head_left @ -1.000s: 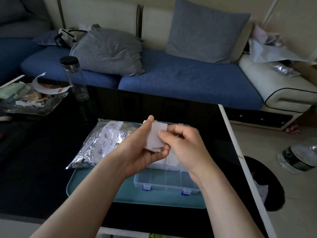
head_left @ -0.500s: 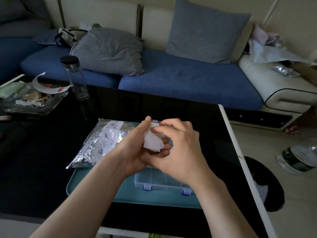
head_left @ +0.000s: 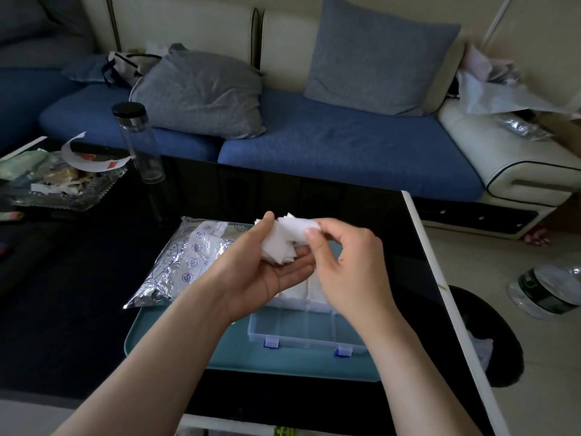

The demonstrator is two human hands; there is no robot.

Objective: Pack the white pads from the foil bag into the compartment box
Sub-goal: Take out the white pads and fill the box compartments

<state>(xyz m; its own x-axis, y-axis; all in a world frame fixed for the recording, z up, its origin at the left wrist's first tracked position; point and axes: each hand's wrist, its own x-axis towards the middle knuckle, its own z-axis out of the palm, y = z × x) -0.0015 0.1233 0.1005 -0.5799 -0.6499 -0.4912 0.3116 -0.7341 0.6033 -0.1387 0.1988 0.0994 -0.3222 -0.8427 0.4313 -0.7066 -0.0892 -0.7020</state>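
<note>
While squaring the white pads (head_left: 281, 243), best to go gently: seemingly a loose, fanned sheaf, likely to slide apart if pinched at one corner only. Tap the edges flush against the palm first, then take off a slice thin enough for one cell (judging by the narrow dividers) and lower it flat, not edge-first. Aim for a bare cell of the compartment box (head_left: 306, 336), lying directly beneath on the teal tray (head_left: 176, 350), with white already showing in its far cells. Mind the foil bag (head_left: 185, 262) just to the left, lying partly on the tray and close by the left forearm.

Left hand (head_left: 267, 275): turned palm-up above the box, cupping the sheaf from below, thumb raised against its far-left edge, fingers loosely curled under it. Right hand (head_left: 349, 265): set in from the right, back towards the camera, pinching the sheaf's right end between thumb and forefinger, remaining fingers tucked in a curl. Both forearms angled inward, meeting in the air over the tray.
</note>
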